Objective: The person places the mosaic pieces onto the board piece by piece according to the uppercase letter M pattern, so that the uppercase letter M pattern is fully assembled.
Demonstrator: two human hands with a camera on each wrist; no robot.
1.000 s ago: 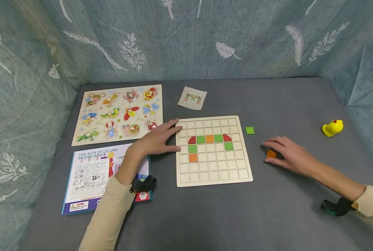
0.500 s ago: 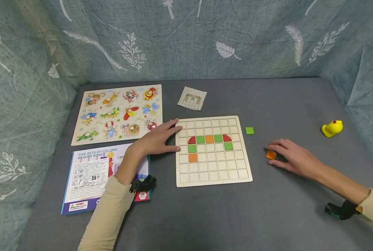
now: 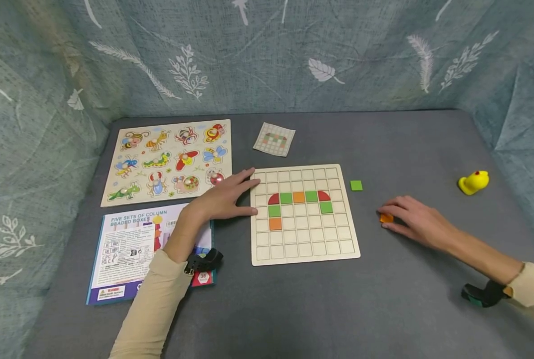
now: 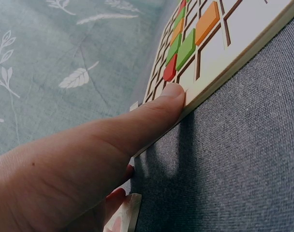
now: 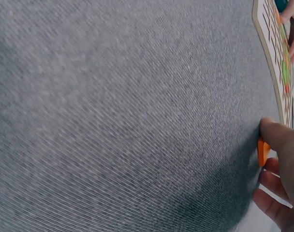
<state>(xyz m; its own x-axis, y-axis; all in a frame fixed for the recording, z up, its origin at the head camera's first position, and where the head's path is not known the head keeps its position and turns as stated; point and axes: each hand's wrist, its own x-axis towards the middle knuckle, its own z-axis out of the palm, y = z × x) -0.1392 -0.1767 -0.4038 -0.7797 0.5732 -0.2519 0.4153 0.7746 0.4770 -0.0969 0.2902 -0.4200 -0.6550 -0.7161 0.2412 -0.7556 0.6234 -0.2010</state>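
My right hand (image 3: 417,222) is on the table right of the wooden grid board (image 3: 305,257), pinching a small orange square tile (image 3: 386,218) between thumb and fingers. In the right wrist view the orange tile (image 5: 263,152) shows tilted at the thumb tip. My left hand (image 3: 222,202) touches the board's left edge with spread, fairly straight fingers; the left wrist view has the thumb (image 4: 161,106) on the board's rim. Red quarter-round, green and orange tiles form an arch in the grid. A loose green square tile (image 3: 356,185) lies just right of the board.
Behind the board lies a paper card (image 3: 274,139) printed with a similar arch on a grid. An insect peg puzzle (image 3: 165,200) sits at the back left, with a printed box (image 3: 128,249) in front, partly under my left forearm. A yellow toy duck (image 3: 473,182) stands far right.
My right hand drew slightly right, then back left, around the orange tile; its fingers now cover more of it. The left hand stays at the board's edge.
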